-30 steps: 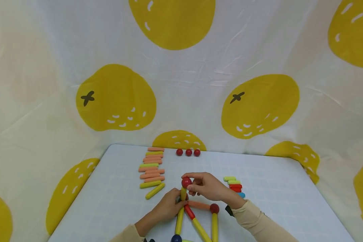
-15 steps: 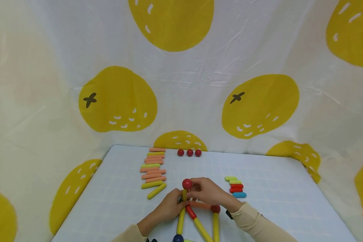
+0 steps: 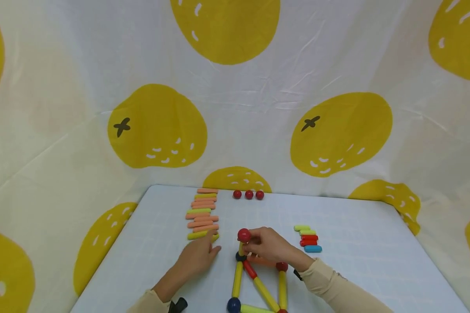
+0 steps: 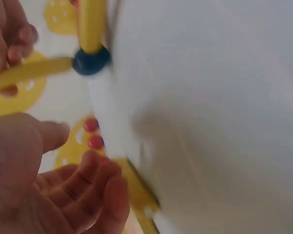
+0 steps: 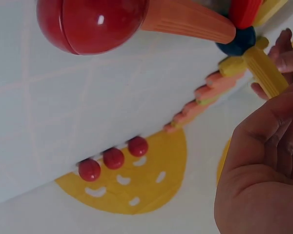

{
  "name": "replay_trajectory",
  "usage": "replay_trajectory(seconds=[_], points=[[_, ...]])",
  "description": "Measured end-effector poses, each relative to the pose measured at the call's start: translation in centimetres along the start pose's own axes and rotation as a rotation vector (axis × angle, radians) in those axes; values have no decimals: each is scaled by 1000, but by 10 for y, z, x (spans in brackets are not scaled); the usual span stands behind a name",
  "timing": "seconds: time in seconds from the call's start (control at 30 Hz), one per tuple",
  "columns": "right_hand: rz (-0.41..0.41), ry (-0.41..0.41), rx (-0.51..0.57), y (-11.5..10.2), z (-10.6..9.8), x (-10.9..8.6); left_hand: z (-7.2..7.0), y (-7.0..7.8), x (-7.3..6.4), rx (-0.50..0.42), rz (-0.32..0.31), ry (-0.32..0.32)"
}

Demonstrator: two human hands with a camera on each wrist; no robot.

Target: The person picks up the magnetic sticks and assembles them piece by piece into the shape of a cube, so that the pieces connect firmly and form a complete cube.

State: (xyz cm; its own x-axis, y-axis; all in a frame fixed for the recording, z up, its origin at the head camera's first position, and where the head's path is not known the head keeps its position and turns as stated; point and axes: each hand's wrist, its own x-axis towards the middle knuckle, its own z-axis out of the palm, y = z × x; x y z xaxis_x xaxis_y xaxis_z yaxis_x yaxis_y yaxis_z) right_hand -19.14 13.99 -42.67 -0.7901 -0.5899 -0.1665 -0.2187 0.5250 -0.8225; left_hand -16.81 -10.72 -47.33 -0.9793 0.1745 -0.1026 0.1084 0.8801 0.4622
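My right hand [image 3: 272,247] grips an upright yellow rod [image 4: 39,71] just below the red ball [image 3: 243,235] on its top. The foot of that rod meets a dark blue ball [image 4: 91,61], a corner of a frame of rods and balls. From this corner run a yellow rod [image 3: 237,279], a red rod [image 3: 250,269] and an orange rod [image 5: 185,20] that ends at another red ball [image 5: 95,22]. My left hand [image 3: 196,255] is over two loose yellow rods [image 3: 194,236] left of the frame, its thumb apart from its fingers; whether it touches them I cannot tell.
Orange and yellow rods [image 3: 202,206] lie in a column at the back left of the white table [image 3: 356,252]. Three red balls [image 3: 249,194] sit along the far edge. Short green, red and blue rods [image 3: 312,248] lie to the right.
My left hand has let go of the frame's blue-ball corner and moved left to the loose yellow rods. My right hand stays by the upright rod, having slid from the red ball to below it.
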Motion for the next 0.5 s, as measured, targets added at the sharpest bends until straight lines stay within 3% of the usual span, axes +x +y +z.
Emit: replay_trajectory(seconds=[0.07, 0.13, 0.33, 0.5], points=[[5, 2, 6, 1, 0, 0, -5, -8, 2, 123, -15, 79], [8, 6, 13, 2, 0, 1, -7, -14, 5, 203, -24, 108], [3, 5, 26, 0, 3, 2, -5, -17, 15, 246, -69, 12], [14, 7, 29, -2, 2, 1, -6, -14, 18, 241, -29, -23]])
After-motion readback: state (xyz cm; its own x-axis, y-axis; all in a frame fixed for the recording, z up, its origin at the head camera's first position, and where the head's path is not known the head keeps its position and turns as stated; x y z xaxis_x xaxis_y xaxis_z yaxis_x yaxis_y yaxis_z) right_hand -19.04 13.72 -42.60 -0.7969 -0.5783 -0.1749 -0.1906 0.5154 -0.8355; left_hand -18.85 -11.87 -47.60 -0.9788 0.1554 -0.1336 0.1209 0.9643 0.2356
